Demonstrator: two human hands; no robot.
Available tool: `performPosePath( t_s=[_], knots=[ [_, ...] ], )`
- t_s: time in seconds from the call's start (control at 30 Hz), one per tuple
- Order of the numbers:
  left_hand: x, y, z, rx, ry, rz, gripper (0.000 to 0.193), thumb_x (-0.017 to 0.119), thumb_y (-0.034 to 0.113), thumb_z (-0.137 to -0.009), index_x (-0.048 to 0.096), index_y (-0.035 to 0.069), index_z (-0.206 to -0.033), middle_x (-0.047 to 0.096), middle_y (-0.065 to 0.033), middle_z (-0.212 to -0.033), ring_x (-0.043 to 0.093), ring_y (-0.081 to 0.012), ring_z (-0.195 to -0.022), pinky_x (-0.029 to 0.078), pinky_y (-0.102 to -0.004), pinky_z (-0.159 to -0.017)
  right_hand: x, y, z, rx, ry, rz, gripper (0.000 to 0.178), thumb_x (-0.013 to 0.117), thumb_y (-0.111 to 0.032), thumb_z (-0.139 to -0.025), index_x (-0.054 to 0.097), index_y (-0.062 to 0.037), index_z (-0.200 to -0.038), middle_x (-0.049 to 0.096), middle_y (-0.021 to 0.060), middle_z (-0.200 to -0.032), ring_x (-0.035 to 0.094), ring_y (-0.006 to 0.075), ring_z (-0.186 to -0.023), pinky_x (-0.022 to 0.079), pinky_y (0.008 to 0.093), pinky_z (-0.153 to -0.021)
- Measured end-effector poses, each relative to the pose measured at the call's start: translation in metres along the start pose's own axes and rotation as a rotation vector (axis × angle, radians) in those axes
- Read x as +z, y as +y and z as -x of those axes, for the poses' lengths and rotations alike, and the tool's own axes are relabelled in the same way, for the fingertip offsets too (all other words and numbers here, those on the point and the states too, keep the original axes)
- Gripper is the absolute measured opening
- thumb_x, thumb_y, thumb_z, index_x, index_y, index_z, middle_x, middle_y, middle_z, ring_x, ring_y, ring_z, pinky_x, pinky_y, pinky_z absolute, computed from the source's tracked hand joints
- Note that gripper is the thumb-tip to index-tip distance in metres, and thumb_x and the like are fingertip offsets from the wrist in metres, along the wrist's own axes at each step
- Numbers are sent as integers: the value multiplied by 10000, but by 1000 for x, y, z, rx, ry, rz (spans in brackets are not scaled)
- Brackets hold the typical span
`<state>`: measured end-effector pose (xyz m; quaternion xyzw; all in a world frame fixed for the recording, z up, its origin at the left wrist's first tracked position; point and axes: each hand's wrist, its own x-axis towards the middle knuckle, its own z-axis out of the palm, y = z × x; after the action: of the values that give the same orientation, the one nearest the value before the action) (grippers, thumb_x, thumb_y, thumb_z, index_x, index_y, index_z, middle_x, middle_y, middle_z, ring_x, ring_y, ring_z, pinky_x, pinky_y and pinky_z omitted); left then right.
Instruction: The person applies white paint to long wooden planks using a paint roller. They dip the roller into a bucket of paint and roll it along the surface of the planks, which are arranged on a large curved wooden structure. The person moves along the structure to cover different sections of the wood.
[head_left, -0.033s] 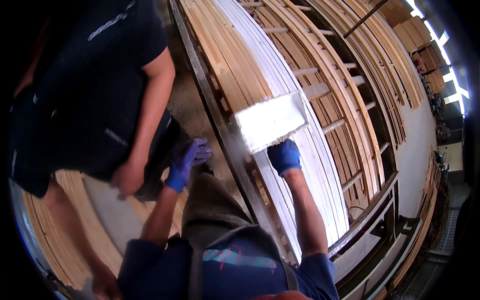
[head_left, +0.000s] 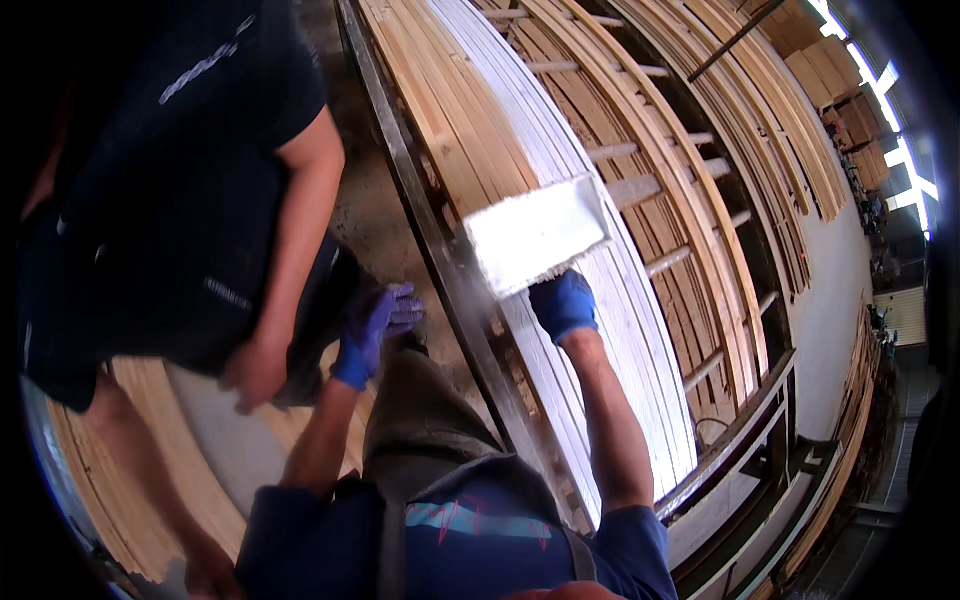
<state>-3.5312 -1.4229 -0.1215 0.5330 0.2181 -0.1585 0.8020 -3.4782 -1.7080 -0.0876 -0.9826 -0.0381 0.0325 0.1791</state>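
Note:
In my right hand [head_left: 563, 306], wearing a blue glove, is a white rectangular tray-like tool [head_left: 538, 236] with a rough, crusted rim. My fingers are closed at its near edge and partly hidden beneath it. The tool lies over a row of long boards: a white-coated stretch [head_left: 610, 345] runs beneath and beside it, and bare wood boards [head_left: 455, 115] extend beyond. My left hand [head_left: 375, 322], in a purple-blue glove, hangs in the air left of the rack with its fingers stretched out, holding nothing.
A dark metal rail [head_left: 415, 200] edges the rack on the left. Close on my left stands a co-worker in a dark shirt [head_left: 190, 190], arms lowered. More timber [head_left: 690, 190] rests on crossbars to the right. Brown cartons [head_left: 825, 70] are stacked at the far right.
The white tray-like tool and my right hand have shifted slightly left. The co-worker has moved a little to the left. My left hand is nearly still.

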Motion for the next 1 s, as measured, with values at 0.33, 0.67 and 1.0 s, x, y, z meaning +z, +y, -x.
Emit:
performPosePath(
  t_s=[0.33,0.67,1.0],
  knots=[
    [-82,0,-93,-103,-131,66,329,440,235,-978,545,60,-1235,592,-107,-1216,614,-196,-1037,483,-331,-927,2,-65,-221,16,69,-213,265,568,-240,-858,639,-24,-994,659,236,-932,631,393,-908,495,455,-782],
    [-93,36,-185,-148,-28,-150,443,503,428,-926,567,80,-1194,640,-110,-1110,639,-232,-928,488,-373,-824,-33,62,35,253,87,-383,205,652,-167,-804,637,-29,-954,682,164,-838,662,288,-772,532,376,-671],
    [-57,116,-314,53,-128,-293,343,609,354,-898,621,71,-1093,672,-57,-934,655,-168,-820,544,-350,-700,-70,87,129,436,-32,11,281,634,-214,-785,647,-106,-1044,674,118,-985,631,329,-924,507,431,-755]
  ],
)
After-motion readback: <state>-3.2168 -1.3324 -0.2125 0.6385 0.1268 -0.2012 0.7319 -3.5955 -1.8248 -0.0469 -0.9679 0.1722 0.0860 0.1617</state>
